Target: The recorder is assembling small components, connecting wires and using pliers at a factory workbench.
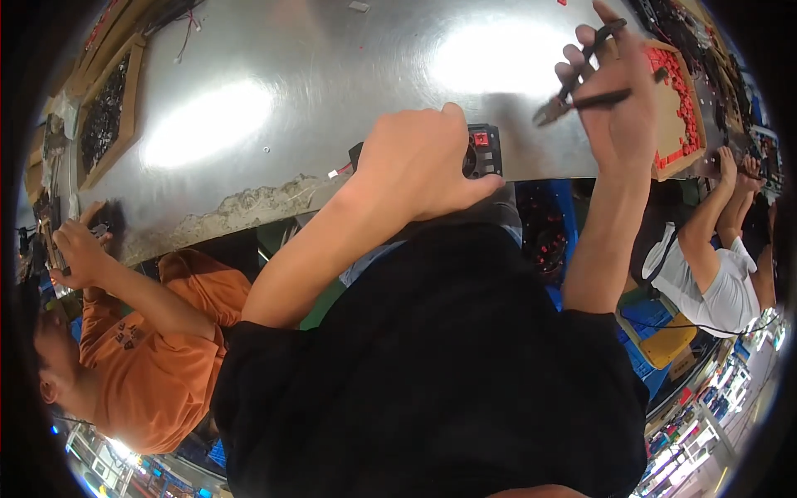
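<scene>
One brown cardboard tray (129, 100) of black parts (105, 108) stands left. The left hand (415, 153), grip hidden, largely covers a black plastic housing (493, 158) with a red square (481, 139), at the metal table's (332, 75) near edge. The right hand (618, 76) grasps black-handled pliers (562, 101) near a red-filled cardboard tray (671, 126).

The plastic housing (496, 135) is black with a red square insert (481, 139); the pliers (604, 99) have black handles and grey jaws. Faint swirls pattern the silvery tabletop (332, 66). Red pieces (664, 62) fill parts of a tan cardboard box (671, 120). The wearer's shirt (432, 349) is black, a co-worker's shirt (158, 382) orange.
</scene>
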A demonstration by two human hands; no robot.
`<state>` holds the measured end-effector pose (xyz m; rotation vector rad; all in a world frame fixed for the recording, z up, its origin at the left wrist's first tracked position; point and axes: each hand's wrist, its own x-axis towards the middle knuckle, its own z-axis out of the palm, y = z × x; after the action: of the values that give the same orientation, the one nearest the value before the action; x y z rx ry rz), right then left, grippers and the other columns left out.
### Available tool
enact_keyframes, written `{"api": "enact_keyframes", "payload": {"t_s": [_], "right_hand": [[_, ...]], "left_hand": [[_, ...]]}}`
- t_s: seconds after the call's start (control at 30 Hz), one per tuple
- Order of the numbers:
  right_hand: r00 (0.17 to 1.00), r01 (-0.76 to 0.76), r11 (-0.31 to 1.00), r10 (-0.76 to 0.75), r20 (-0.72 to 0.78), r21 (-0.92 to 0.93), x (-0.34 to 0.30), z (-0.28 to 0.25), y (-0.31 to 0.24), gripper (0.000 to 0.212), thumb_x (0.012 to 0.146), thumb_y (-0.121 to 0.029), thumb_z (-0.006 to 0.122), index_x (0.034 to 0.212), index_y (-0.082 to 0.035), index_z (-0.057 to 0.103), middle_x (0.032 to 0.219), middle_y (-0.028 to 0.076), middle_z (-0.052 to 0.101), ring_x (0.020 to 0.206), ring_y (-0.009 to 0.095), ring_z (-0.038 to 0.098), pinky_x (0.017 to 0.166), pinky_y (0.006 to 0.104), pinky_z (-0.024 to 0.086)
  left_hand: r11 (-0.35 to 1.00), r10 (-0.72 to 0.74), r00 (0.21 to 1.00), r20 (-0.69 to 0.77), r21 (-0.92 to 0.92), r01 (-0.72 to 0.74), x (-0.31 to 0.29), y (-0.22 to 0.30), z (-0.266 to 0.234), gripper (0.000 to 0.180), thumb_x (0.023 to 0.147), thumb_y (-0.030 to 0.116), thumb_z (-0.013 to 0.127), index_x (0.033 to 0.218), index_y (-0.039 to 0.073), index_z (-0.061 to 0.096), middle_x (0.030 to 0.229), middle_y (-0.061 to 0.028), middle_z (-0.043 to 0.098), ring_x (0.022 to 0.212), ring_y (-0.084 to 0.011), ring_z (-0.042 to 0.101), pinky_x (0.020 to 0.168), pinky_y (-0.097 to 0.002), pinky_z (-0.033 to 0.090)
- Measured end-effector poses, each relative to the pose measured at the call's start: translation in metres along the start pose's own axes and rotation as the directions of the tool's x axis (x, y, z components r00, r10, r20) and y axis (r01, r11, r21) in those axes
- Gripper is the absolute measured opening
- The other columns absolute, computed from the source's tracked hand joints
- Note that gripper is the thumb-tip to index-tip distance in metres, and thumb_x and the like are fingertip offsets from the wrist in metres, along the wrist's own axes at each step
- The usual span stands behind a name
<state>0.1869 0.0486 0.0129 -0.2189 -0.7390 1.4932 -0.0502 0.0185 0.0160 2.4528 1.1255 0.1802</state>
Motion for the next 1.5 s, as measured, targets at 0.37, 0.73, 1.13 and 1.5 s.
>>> {"api": "enact_keyframes", "payload": {"t_s": [0.37,0.73,1.13,1.5], "right_hand": [[0.996,0.036,0.971,-0.053,-0.065,-0.237,-0.021,0.052,0.012,0.063,0.086,-0.061,0.045,0.105,-0.002,0.054,0.089,0.010,0.050,0.075,0.019,0.045,0.063,0.0326,0.036],[0.983,0.035,0.937,0.031,0.182,-0.347,-0.026,0.054,0.022,0.064,0.084,-0.066,0.046,0.099,-0.004,0.054,0.082,0.010,0.051,0.070,0.018,0.044,0.062,0.0320,0.036],[0.958,0.105,0.921,0.007,0.287,-0.374,-0.031,0.064,0.040,0.072,0.084,-0.069,0.046,0.101,0.000,0.052,0.080,0.009,0.046,0.069,0.016,0.038,0.061,0.0302,0.032],[0.967,0.182,0.969,-0.145,0.211,-0.168,-0.045,0.048,0.011,0.075,0.082,-0.063,0.052,0.120,0.002,0.055,0.103,0.013,0.051,0.089,0.020,0.043,0.075,0.0331,0.034]], "left_hand": [[0.994,-0.066,0.997,0.050,-0.088,0.070,0.002,0.002,-0.002,0.066,0.074,0.059,0.072,0.083,-0.005,0.058,0.071,-0.0199,0.064,0.071,-0.0396,0.065,0.065,-0.0470,0.052],[0.997,-0.039,0.999,0.016,-0.069,0.040,0.002,0.004,-0.003,0.054,0.070,0.048,0.080,0.078,-0.002,0.062,0.064,-0.0169,0.065,0.064,-0.0351,0.068,0.061,-0.0413,0.055],[0.995,0.076,0.926,-0.371,0.091,-0.045,-0.014,0.002,0.018,0.060,0.072,0.052,0.081,0.089,0.001,0.053,0.078,-0.0170,0.063,0.071,-0.0370,0.065,0.062,-0.0448,0.051],[0.994,0.014,0.990,-0.139,0.110,0.002,-0.007,0.006,0.011,0.062,0.075,0.059,0.075,0.081,-0.001,0.058,0.069,-0.0154,0.065,0.064,-0.0329,0.068,0.059,-0.0411,0.054]]}}
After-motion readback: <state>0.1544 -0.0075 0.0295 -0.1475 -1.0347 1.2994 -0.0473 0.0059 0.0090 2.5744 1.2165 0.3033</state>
